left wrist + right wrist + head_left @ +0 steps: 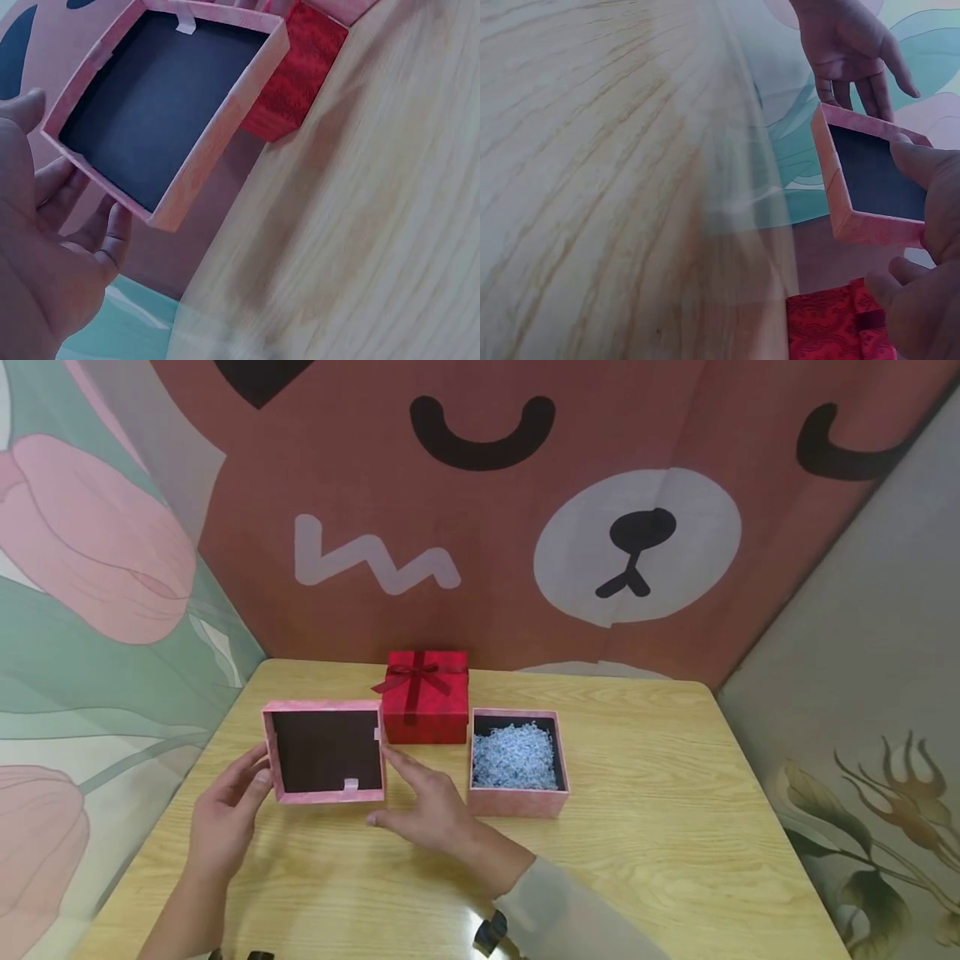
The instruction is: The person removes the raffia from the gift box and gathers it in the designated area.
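A shallow pink box lid (326,752), dark inside with small pale tabs on its rim, is raised and tilted between my two hands. The fingers of my left hand (225,814) press on its left edge from outside, and the thumb stands apart in the left wrist view. On the right edge rest the fingers of my right hand (431,806), the thumb spread out below the lid. To the right stands a pink box (517,803) without a lid, filled with blue shredded paper (513,756). Behind the right hand is a red gift box (446,718) with a ribbon bow (416,672).
Everything stands on a light wood table (652,793). A curtain with a bear face (495,610) hangs along the back edge. Printed flower hangings border the left and right sides. The red box sits close to the pink box's left wall.
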